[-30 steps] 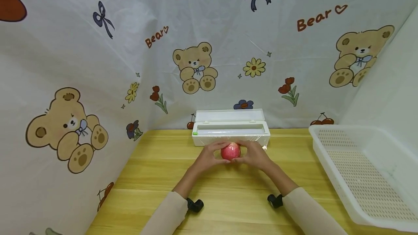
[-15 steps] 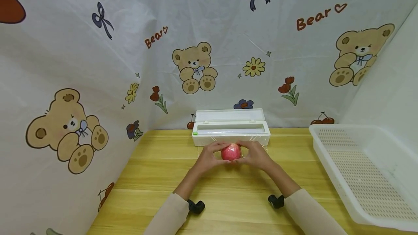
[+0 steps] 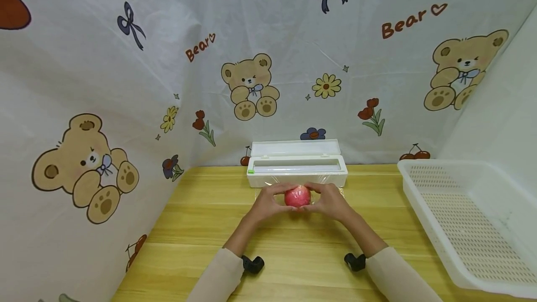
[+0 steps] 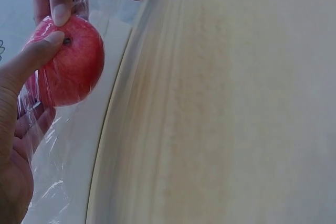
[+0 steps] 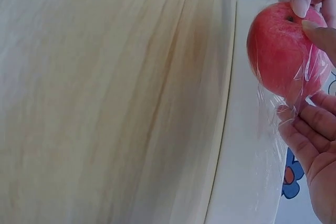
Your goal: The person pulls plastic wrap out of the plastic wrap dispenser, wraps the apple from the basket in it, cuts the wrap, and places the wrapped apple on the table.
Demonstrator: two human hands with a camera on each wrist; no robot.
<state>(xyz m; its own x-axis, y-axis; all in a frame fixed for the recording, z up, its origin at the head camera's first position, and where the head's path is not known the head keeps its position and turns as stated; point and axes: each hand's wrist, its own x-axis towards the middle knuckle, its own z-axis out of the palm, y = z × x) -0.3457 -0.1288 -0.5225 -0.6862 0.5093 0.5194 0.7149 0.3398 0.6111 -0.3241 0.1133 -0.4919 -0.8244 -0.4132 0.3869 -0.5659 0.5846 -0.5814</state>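
The red apple (image 3: 298,196) is directly in front of the white box (image 3: 268,180), on the person's side of it, with thin clear film (image 4: 52,145) around part of it. The left hand (image 3: 267,201) and the right hand (image 3: 329,201) both grip it: the two thumbs press near the stem, and the other fingers are bent on the side toward the box. Whether the apple touches the desk (image 3: 293,255), I cannot tell.

The film seems to reach from the apple back to the box, whose lid (image 3: 293,148) stands open at its rear. To the right of the box, well apart, is a white basket (image 3: 432,227); behind the box hangs a cloth (image 3: 285,13) with bears.

I judge the step in hand to be drawing film out together with the apple. The next move probably calls for an even pull away from the box, with film and fruit kept firmly together.

Compared with one second ago, the hands and the apple are slightly farther from the box, and more film shows between. The box itself has stayed in place.
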